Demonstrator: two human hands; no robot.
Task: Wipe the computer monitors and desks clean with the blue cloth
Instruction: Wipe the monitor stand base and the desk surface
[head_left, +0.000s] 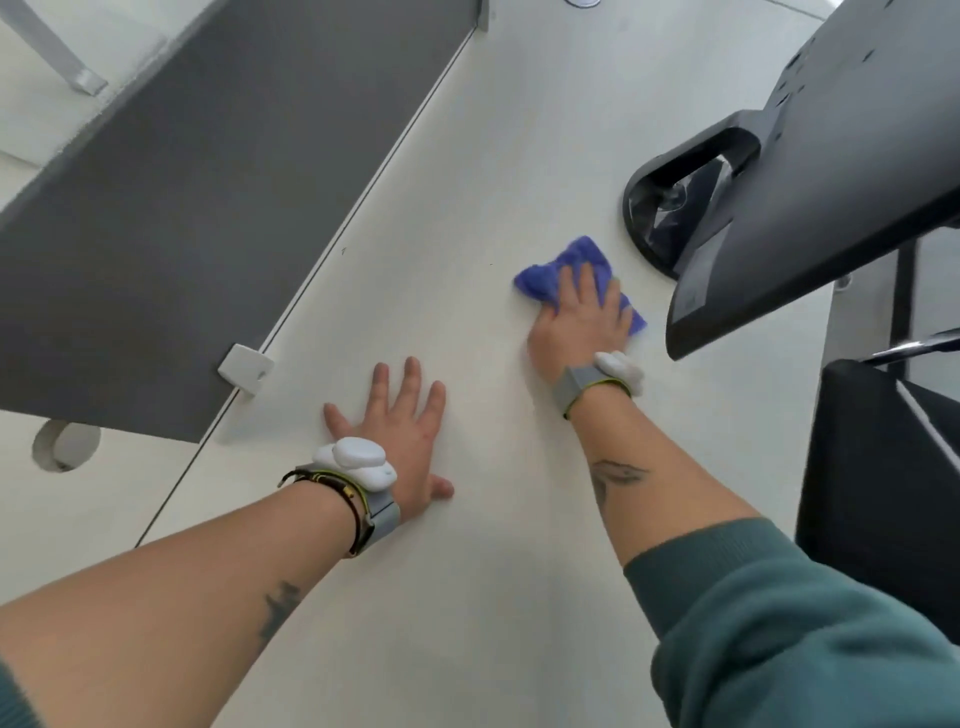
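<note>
Now right hand (582, 325) flat, pressing blue cloth (540, 273) onto desk (483, 156); left hand (408, 436) splayed, palm down.

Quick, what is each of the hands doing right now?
Left hand: open, fingers spread, resting flat on the desk.
Right hand: open, pressing the blue cloth onto the desk.

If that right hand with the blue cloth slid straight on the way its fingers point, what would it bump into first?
Probably nothing soon: the right hand, pressing the blue cloth, points along bare desk, passing just left of the monitor stand base. The gap looks narrow, so it might graze that base.
</note>
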